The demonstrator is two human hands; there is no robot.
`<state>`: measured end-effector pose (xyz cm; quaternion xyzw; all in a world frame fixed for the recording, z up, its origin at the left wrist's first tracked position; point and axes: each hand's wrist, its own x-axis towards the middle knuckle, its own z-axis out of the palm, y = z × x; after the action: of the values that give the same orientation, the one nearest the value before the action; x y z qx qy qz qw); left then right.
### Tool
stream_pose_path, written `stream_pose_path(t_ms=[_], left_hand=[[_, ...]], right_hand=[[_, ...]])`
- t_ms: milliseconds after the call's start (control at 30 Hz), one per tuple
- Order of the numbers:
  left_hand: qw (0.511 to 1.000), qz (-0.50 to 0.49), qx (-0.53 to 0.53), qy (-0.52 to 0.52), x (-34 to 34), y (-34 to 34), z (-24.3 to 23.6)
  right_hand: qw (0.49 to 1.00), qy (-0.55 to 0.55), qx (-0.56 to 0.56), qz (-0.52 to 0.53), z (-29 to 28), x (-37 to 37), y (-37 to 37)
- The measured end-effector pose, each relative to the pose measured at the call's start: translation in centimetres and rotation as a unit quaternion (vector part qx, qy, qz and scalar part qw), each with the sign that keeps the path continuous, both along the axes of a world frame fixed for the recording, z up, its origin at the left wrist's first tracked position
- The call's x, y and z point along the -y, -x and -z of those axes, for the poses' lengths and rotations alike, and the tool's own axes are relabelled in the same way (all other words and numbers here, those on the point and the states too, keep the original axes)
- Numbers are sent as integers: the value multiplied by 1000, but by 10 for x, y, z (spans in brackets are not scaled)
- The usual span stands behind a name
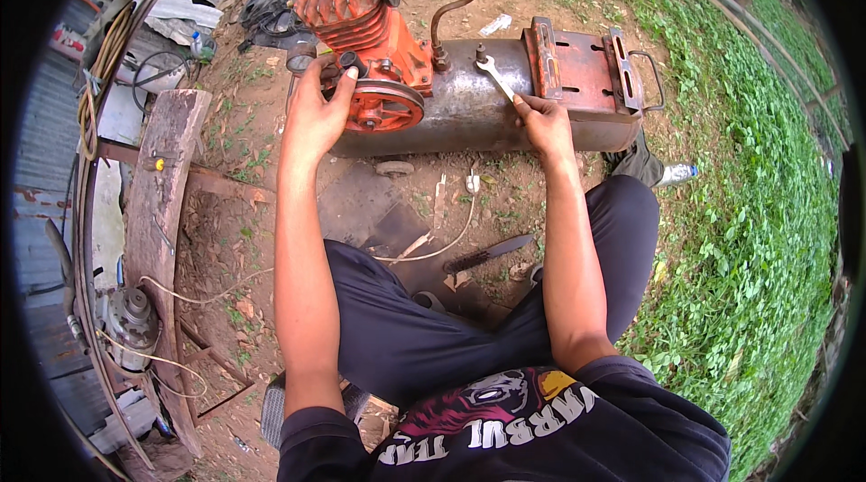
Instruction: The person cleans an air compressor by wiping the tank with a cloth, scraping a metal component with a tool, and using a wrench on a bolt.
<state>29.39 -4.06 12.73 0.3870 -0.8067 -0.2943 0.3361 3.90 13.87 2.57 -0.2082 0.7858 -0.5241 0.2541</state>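
Wrench (498,82): lay up and left of the right hand (546,126), long axis slanting to the fitting (481,51) on the tank (456,117); seating unclear.
Right hand: fingers closed round the wrench's near end; nearer hand to the fitting.
Left hand (317,108): thumb and fingers parted at the orange pump's (352,18) black cap (350,60), by the flywheel (390,105); grip could not be told.

Partly out of your sight
Your right hand (546,126) hides the wrench's (498,81) handle end at the tank (460,90); nearer you than the tank, your trousers (397,302) mostly cover your shoes (537,275).
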Motion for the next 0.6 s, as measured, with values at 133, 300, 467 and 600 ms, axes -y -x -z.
stream_pose_path(t_ms=[133, 300, 467, 600], left_hand=[[999, 11, 44, -10, 3, -5, 4], [998, -11, 55, -20, -7, 7, 0], [998, -35, 45, -35, -11, 15, -3], [998, -5, 17, -53, 4, 12, 8]], right_hand=[[999, -28, -34, 2, -3, 3, -6], [1000, -11, 15, -1, 6, 2, 2], [969, 93, 227, 14, -15, -6, -3], [866, 205, 457, 20, 6, -9, 13]])
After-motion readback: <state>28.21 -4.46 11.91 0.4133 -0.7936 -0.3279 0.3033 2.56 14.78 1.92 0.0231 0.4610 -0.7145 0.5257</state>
